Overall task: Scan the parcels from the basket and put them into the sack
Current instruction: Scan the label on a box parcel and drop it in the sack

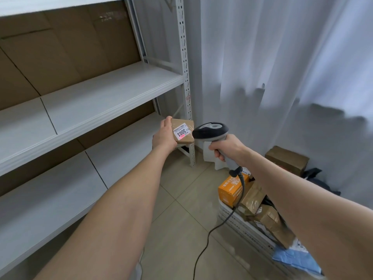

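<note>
In front of the grey metal shelving [105,87], at about the height of its lower boards, the person's left grip [164,136] holds a small brown parcel [187,126] out over the tiled floor [181,201]. The fingers wrap round the parcel's far edge, and its face is turned towards the camera. A white label [180,133] printed 3003 lies on that face, with a faint red glow at its lower edge. Just to the right of the parcel, the right grip [226,147] is clenched round the handle of a grey handheld scanner [211,131]. The scanner's dark head points at the label and is close to the parcel's right edge; whether they touch cannot be told. A dark cable [222,223] runs from the foot of the handle down to the floor. Below the right forearm stands a white slatted basket [240,221] on the floor. It holds an orange box [230,190], several brown taped parcels [255,197] and a blue bag [296,259] at its near end. Beyond it, a brown cardboard box [287,160] sits against the pale curtain [282,57]. Flattened brown cardboard lines the back of the shelving.
</note>
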The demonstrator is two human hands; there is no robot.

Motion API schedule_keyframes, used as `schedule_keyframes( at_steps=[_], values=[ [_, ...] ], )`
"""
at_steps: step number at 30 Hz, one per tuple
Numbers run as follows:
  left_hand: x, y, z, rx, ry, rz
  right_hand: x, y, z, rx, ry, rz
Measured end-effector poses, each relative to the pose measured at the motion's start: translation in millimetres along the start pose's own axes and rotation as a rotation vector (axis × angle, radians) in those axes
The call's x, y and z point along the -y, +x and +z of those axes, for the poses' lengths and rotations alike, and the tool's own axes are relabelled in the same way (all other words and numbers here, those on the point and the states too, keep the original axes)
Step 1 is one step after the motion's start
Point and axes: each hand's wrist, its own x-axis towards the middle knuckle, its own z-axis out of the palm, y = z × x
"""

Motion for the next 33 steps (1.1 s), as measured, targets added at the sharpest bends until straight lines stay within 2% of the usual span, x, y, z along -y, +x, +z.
schedule_keyframes(
  at_steps=[33],
  values=[
    [43,-19,-26,0.012,0.038,0.0,29,-26,47,-0.036,-0.06,0.032]
  ],
)
